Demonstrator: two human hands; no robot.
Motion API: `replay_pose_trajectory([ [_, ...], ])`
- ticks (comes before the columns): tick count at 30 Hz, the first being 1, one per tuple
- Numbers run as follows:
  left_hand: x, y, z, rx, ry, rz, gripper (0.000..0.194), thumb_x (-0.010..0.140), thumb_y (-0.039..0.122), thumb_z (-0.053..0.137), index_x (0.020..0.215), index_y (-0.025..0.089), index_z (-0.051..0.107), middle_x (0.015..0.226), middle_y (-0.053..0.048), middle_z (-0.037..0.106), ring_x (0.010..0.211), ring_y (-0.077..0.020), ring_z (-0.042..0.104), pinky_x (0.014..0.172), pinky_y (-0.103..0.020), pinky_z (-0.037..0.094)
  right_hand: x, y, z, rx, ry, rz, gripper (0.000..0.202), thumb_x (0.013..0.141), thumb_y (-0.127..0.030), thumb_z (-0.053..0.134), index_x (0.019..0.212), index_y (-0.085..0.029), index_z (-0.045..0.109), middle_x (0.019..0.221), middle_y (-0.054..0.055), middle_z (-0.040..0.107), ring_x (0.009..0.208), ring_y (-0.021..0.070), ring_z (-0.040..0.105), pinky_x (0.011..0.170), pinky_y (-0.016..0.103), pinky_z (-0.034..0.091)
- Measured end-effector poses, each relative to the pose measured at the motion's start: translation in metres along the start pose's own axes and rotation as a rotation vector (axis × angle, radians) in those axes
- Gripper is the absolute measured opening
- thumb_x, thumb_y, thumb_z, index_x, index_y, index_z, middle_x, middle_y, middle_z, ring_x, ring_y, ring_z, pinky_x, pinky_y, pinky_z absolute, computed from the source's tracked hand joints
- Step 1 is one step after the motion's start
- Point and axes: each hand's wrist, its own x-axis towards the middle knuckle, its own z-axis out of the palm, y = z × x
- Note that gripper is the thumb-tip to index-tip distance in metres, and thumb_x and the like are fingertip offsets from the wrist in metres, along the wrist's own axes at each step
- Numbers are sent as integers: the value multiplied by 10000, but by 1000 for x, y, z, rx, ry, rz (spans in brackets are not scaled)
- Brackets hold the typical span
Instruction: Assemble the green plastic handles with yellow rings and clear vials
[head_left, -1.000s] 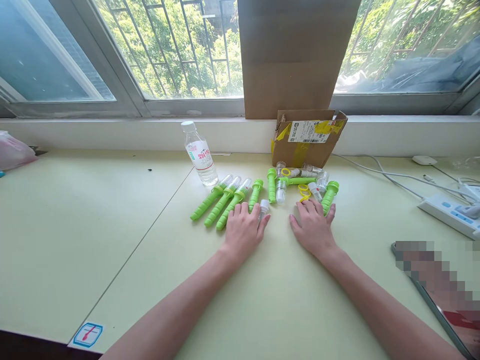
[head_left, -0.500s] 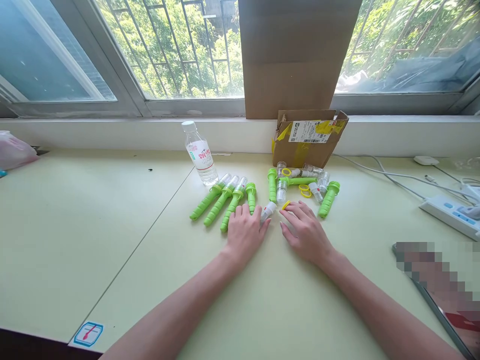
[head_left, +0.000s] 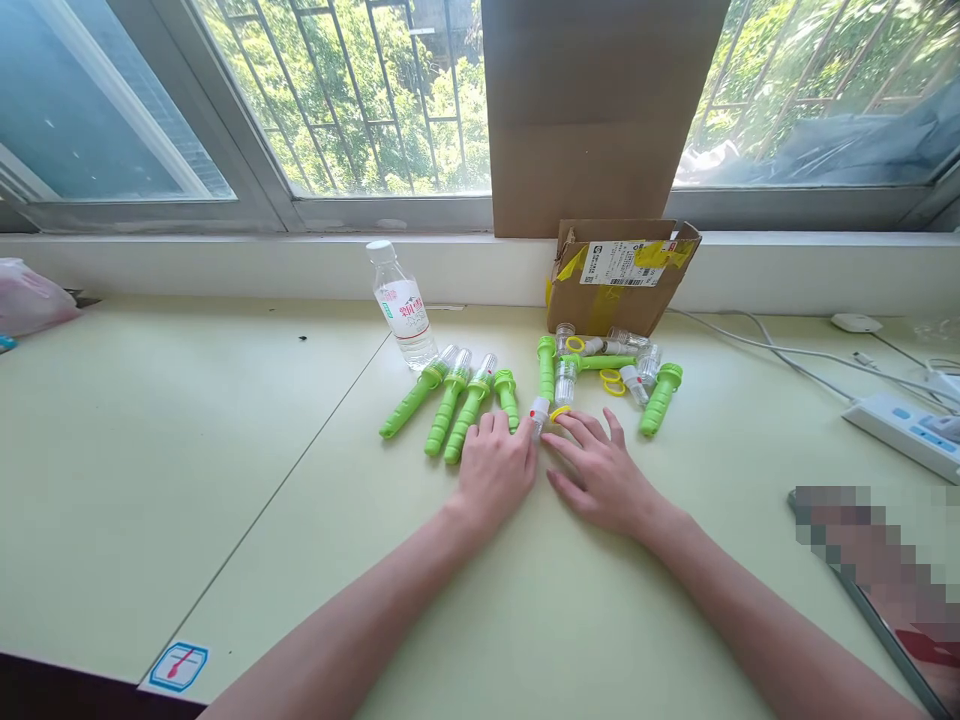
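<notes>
Under your left hand (head_left: 496, 470) and right hand (head_left: 600, 475) you've got a pale green worktop (head_left: 187, 430), with a seam (head_left: 264, 510) running off left of your left hand. Straight ahead past your fingers there's a barred window (head_left: 405, 212) with leafy trees (head_left: 315, 150) outside, plus a cardboard box (head_left: 611, 305) by the white ledge (head_left: 480, 275). Well right of your right hand: a white power strip (head_left: 896, 425) with cables (head_left: 780, 348), and nearer you a phone (head_left: 870, 600), partly pixelated. A water bottle (head_left: 406, 315) stands beyond your left hand.

That left hand's palm down, fingers bent and bunched together, right by a white-capped clear tube (head_left: 538, 409). Its lower end's hidden, so I can't tell if you're gripping it. A short green handle (head_left: 506, 392) pokes out past those fingers, with three longer green handles (head_left: 471, 412) just left of it. Your right hand's loose, fingers spread, one fingertip at a yellow ring (head_left: 559, 412). More green and clear pieces (head_left: 615, 362) lie ahead of it.
</notes>
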Motion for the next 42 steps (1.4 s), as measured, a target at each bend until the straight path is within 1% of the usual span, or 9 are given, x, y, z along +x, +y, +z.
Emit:
replay_pose_trajectory([
  [5,0,0,-3,-16,-18,-4,257,939,325,382,1059,207,576,884,-107,566,843,-267,529,665,-343,372,0,-1,-1,7,-39,8,366,916,-402,424,1224,-256,556,1371,124,477,1337,274,331,1100,609,-2],
  [11,-1,-1,-8,-8,-43,49,219,915,270,406,1029,199,580,882,-101,577,833,-257,537,685,-344,378,0,1,-1,41,-52,6,366,902,-402,450,1211,-232,549,1367,110,494,1327,275,346,1106,598,-30],
  [14,-2,1,-8,-3,-45,39,217,891,249,435,1043,194,579,873,-101,581,826,-256,541,685,-343,379,0,1,-2,60,-48,-4,351,900,-390,456,1198,-234,553,1353,95,512,1313,277,365,1103,603,-32],
  [19,-1,1,-8,-12,-48,-18,243,908,272,420,1059,193,593,870,-112,599,837,-273,559,676,-348,386,1,1,-2,79,-55,-13,440,898,-375,453,1323,-265,470,1362,90,507,1311,285,367,1091,626,-25],
  [22,0,1,-9,-34,-63,-11,249,912,277,420,1059,193,603,878,-122,611,850,-283,566,672,-351,391,0,2,0,88,-53,-18,508,893,-370,455,1386,-263,402,1379,98,494,1316,285,363,1095,621,-25],
  [27,-1,4,-9,-45,-58,7,232,910,265,424,1011,192,620,884,-121,612,851,-282,565,684,-355,394,0,3,0,83,-63,-15,528,894,-360,447,1409,-266,371,1410,99,464,1336,283,342,1096,621,-27],
  [33,-2,5,-4,-30,-25,-21,235,917,287,424,1029,194,608,867,-113,606,836,-278,563,660,-349,381,0,2,-1,126,-61,-17,434,884,-329,471,1314,-273,468,1369,90,501,1312,277,376,1089,634,8],
  [37,-2,5,-2,-17,-12,-34,208,913,284,433,988,195,606,854,-107,601,826,-273,562,653,-345,376,1,1,-3,149,-52,-41,358,874,-301,484,1228,-264,526,1324,86,535,1302,268,388,1097,619,9],
  [42,-2,4,-2,-25,-14,-36,208,914,300,436,979,193,603,865,-107,600,848,-270,565,663,-340,381,1,1,-2,138,-54,-41,389,876,-322,481,1258,-258,510,1322,94,537,1298,276,392,1095,627,6],
])
